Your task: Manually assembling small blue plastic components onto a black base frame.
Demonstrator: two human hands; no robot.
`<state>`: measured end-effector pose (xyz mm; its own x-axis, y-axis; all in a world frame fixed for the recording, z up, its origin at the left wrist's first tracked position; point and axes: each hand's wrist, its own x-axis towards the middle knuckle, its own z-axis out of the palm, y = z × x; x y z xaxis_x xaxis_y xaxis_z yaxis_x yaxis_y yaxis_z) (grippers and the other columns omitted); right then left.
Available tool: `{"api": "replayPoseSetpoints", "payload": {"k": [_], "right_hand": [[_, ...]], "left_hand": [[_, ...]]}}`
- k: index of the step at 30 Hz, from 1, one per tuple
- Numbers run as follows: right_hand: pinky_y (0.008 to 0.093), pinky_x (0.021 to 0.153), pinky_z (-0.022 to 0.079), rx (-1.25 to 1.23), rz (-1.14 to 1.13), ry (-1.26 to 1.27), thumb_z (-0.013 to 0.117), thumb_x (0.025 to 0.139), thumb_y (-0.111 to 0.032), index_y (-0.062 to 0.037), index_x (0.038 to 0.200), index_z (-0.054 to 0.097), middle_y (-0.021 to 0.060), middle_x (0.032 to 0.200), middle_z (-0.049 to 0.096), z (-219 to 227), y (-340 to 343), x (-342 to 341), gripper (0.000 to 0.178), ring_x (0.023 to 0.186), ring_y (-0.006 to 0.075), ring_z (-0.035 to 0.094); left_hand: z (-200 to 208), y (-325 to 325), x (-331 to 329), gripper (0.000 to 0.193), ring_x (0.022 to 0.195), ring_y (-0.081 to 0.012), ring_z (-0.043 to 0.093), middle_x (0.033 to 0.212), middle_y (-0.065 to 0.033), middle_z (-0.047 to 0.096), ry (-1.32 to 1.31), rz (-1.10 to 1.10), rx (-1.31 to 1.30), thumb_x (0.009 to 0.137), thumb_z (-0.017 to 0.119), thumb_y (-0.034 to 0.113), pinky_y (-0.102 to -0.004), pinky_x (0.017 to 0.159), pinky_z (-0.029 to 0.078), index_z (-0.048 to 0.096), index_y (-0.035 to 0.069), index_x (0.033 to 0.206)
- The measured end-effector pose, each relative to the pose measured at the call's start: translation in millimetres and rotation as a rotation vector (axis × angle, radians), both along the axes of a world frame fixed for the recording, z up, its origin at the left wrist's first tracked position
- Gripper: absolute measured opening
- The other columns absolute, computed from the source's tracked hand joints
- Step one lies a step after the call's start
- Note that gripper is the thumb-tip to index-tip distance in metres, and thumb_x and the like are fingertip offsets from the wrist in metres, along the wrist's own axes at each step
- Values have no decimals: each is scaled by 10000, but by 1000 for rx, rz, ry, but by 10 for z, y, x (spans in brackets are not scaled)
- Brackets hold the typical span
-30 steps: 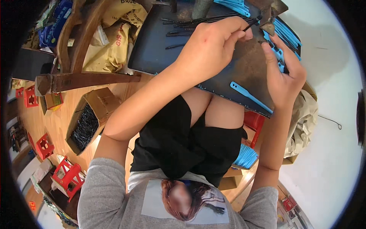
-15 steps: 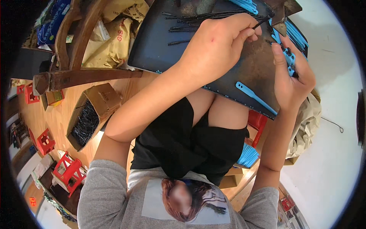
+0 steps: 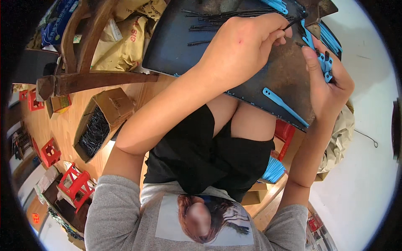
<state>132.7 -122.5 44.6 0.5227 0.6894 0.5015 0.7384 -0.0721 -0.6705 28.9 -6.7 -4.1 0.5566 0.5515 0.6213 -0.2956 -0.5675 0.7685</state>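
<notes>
My left hand (image 3: 245,50) reaches over the dark, worn tabletop (image 3: 171,50), thumb and fingers pinching a thin black strip (image 3: 294,21). That strip's far end is up against a rusty metal fixture (image 3: 323,8). Beside the fixture, my right hand (image 3: 333,85) is curled around several light-blue plastic strips (image 3: 325,67) with holed ends and black bits at them. Its thumb points up toward the fixture. A single blue strip (image 3: 284,106) lies near the front edge. More thin black strips (image 3: 201,29) lie partly beneath my left hand, and loose blue strips (image 3: 331,39) sit beyond the right.
Left of the table stand a wooden chair frame (image 3: 100,85) and yellow bags (image 3: 125,46). An open carton (image 3: 115,104) of black strips is on the floor, with red stools (image 3: 77,186) farther off. A white wall (image 3: 368,125) bounds the right, beside a crumpled paper sack (image 3: 337,140).
Both hands have shifted slightly right, and the whole view has drifted a little. The black strip stays pinched in my left hand, the blue strips in my right.
</notes>
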Motion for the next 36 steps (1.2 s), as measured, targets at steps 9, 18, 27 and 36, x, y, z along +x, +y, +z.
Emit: {"api": "replayPoseSetpoints", "payload": {"k": [9,18,27,36], "right_hand": [[171,675,415,-65,-59,65,723,736,-43,3,980,673,-11,786,647,34,-23,-8,252,703,31,507],[189,706,415,-157,-66,-30,699,797,-122,2,1012,668,-14,817,636,87,-30,16,250,737,55,522],[179,662,427,-14,4,85,713,777,-137,8,965,671,-1,755,642,27,37,-151,242,696,24,506],[182,615,382,110,-172,88,594,875,-94,27,920,616,32,747,573,-66,-325,-97,131,687,67,503]], "left_hand": [[-2,8,36,76,733,-277,649,758,-129,642,5,-5,0,792,560,19,-332,624,520,590,11,861],[-40,38,80,78,720,-275,645,752,-119,642,-28,-2,7,795,566,38,-336,619,518,599,30,865],[144,34,-73,61,660,-215,613,801,-100,643,168,-41,103,832,583,54,-267,600,484,621,24,869],[210,-61,-494,85,746,-277,623,822,-88,646,342,-89,301,767,646,105,-334,648,501,647,65,843]]}}
